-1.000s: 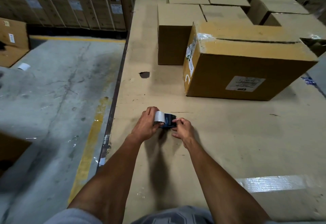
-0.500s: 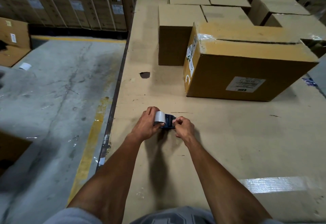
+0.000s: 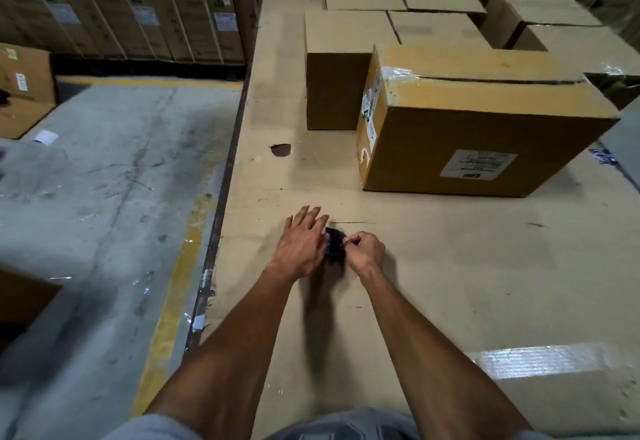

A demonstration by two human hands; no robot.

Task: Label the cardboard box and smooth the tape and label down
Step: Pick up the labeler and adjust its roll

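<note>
A small dark blue object (image 3: 335,244) sits between the two hands, mostly covered by them; only a wedge of it shows, too little to say what it is, though it may be a label holder or tape dispenser. The left hand (image 3: 304,245) lies flat over its left part, fingers spread wide and pointing away from the person, palm down against the surface (image 3: 450,284). The right hand (image 3: 365,254) is curled narrow, fingertips pinched at the object's near right edge; whether something thin is caught in that pinch cannot be made out.

The cardboard box (image 3: 478,121) stands beyond the dark object and to its right, well apart from both hands. It is a broad brown carton with sharp corners, its top flaps closed along a dark seam, and glossy clear tape (image 3: 398,74) wrinkled over its upper left corner. A white rectangular label (image 3: 479,164) lies flat on the side facing the person; its print is too small to read. More stickers on the box's left side are seen edge-on and blurred.

Just left of this box, touching or nearly so, stands a smaller plain carton (image 3: 337,69). Behind the box, further cartons run out of the top of the picture. The surface is matte, scuffed cardboard sheeting with a dark torn hole (image 3: 280,150) left of the box. A shiny tape strip (image 3: 540,360) crosses the surface nearer the person, below the box.
</note>
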